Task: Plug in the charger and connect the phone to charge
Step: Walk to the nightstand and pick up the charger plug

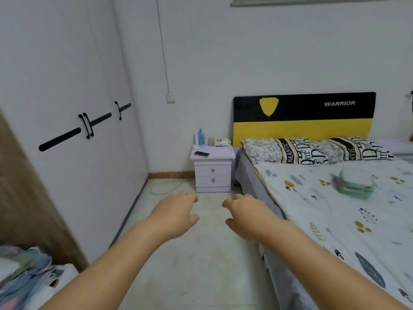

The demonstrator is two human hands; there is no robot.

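Observation:
A dark phone (201, 153) lies flat on the front left of a white two-drawer nightstand (213, 173) beside the bed. Above and to its left, a white wall socket (170, 98) is mounted on the wall, with a thin cable running up from it. A white cable (166, 187) lies coiled on the floor left of the nightstand; no charger block can be made out. My left hand (176, 212) and my right hand (243, 214) are stretched forward over the floor, well short of the nightstand, fingers loosely curled, holding nothing.
Bottles (200, 137) and a small white box (222, 142) stand at the back of the nightstand. A bed (335, 209) with patterned sheet, pillows and folded cloth fills the right. White wardrobe doors (67, 108) line the left. A pile of clothes (24, 271) sits at bottom left.

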